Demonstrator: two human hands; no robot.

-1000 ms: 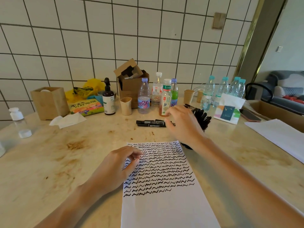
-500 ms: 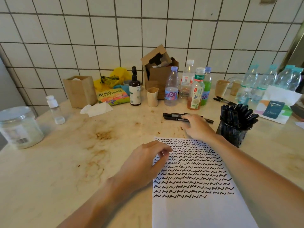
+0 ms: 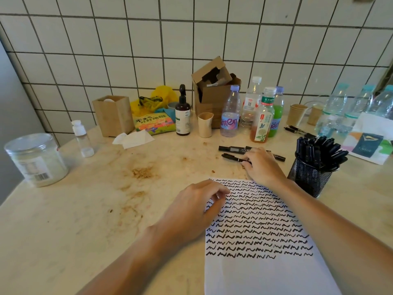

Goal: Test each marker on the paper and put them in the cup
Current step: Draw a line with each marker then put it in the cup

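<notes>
So the paper (image 3: 263,237) lies flat on the counter (image 3: 89,220) right in front of the person, under and between both hands, and it's mostly filled with rows of black squiggles, only the near end is blank, so I'd guess it's parked there to be an easy reach for each test stroke. The left hand (image 3: 191,209) rests on the paper's left edge with its fingers loosely curled and the tips touching the sheet, holding nothing, looks like it's just pinning the page so it won't slide. The right hand (image 3: 262,165) is just past the far edge of the paper, fingers bent down onto the nearest loose marker (image 3: 232,157), seemingly pinching its right end, though the hand hides the exact grip. A couple more loose markers (image 3: 231,148) lie just beyond that hand, touching or nearly so. The mesh cup (image 3: 309,177) sits right beside the right forearm, crammed with black markers, handy for dropping each one in after testing. I'd say most of the job is done, only these few left.
</notes>
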